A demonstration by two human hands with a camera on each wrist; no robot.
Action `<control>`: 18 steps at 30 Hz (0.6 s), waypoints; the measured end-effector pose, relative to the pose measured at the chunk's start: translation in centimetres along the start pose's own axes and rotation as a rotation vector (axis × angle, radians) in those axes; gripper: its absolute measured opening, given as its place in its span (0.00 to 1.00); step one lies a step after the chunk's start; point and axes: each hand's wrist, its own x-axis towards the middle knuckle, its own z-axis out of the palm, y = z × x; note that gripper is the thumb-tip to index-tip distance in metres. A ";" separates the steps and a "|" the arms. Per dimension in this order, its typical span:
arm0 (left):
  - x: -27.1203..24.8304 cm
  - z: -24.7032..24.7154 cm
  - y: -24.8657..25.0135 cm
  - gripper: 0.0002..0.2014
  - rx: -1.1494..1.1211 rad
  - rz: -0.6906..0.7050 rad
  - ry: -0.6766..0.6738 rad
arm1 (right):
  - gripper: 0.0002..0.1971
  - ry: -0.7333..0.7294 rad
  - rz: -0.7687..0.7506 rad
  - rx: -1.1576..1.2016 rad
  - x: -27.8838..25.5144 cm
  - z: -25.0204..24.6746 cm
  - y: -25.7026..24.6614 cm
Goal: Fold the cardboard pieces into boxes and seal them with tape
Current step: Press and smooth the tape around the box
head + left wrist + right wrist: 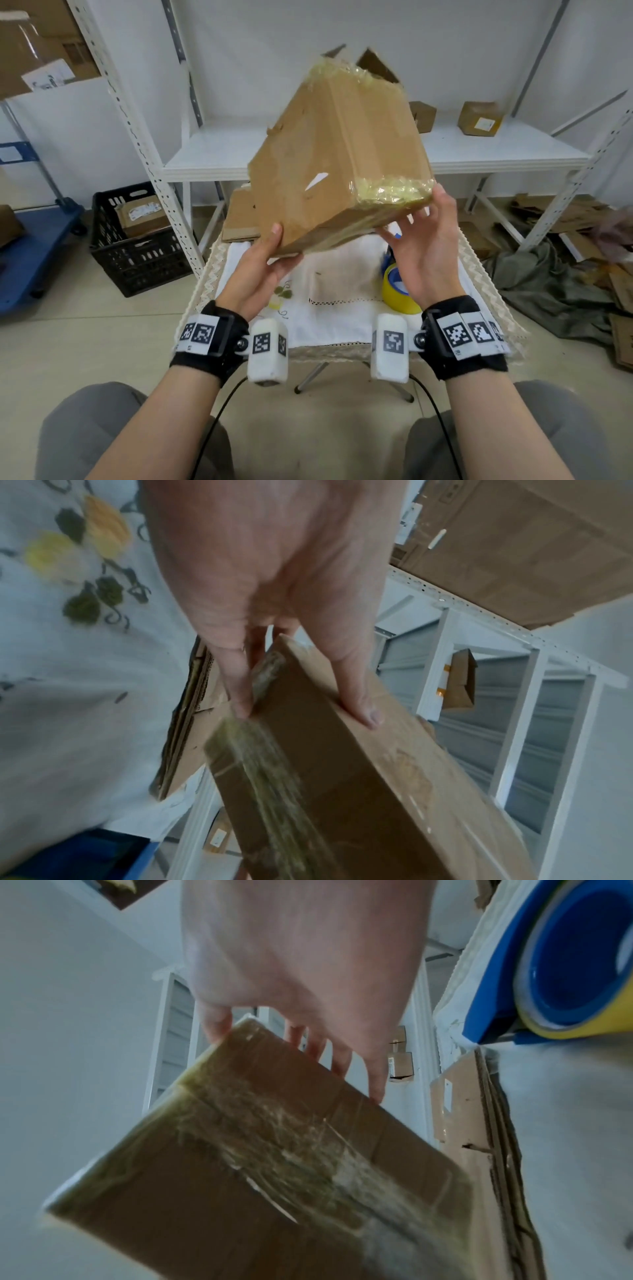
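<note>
A folded cardboard box (pixel 339 154), with yellowish clear tape over its ends, hangs tilted in the air above the small table (pixel 342 318). My left hand (pixel 274 250) grips its lower left corner, thumb on the near face and fingers underneath (pixel 240 696). My right hand (pixel 418 219) props the taped lower right corner with spread, straight fingers (pixel 342 1058). The tape seam runs along the box's underside (pixel 291 1150). A yellow tape roll in a blue dispenser (pixel 397 291) lies on the cloth below my right hand. Flat cardboard pieces (pixel 241 216) are stacked at the table's far edge.
A white metal shelf (pixel 212 154) stands behind the table with small boxes (pixel 479 118) on it. A black crate (pixel 137 240) and a blue cart (pixel 34 246) sit on the floor at left. Scrap cardboard (pixel 565 212) and grey cloth lie at right.
</note>
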 end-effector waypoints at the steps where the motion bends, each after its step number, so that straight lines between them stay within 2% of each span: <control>1: 0.5 0.1 0.1 0.31 -0.043 0.012 0.010 | 0.19 -0.008 0.024 -0.044 0.1 0.0 0.1; 3: 1.3 0.4 0.2 0.32 -0.131 0.026 0.040 | 0.25 -0.014 0.055 -0.117 0.2 -0.3 0.3; 4: 1.7 0.6 0.2 0.30 -0.171 0.028 0.059 | 0.25 -0.021 0.064 -0.128 0.2 -0.5 0.4; 6: 2.1 1.2 0.4 0.21 -0.209 0.029 0.063 | 0.19 -0.047 0.066 -0.106 0.4 -1.1 0.7; 8: 2.6 1.9 0.3 0.14 -0.203 0.022 0.062 | 0.21 -0.054 0.049 -0.064 0.5 -1.8 1.0; 12: 3.7 3.3 -0.3 0.10 -0.194 -0.049 0.088 | 0.27 0.003 0.007 -0.035 0.8 -3.3 1.8; 15: 4.9 4.9 -0.5 0.11 -0.152 -0.080 0.027 | 0.25 0.029 -0.025 -0.062 1.2 -4.2 1.9; 18: 6.8 6.7 -0.4 0.13 -0.030 -0.040 0.000 | 0.23 0.057 -0.076 -0.115 2.1 -5.3 0.8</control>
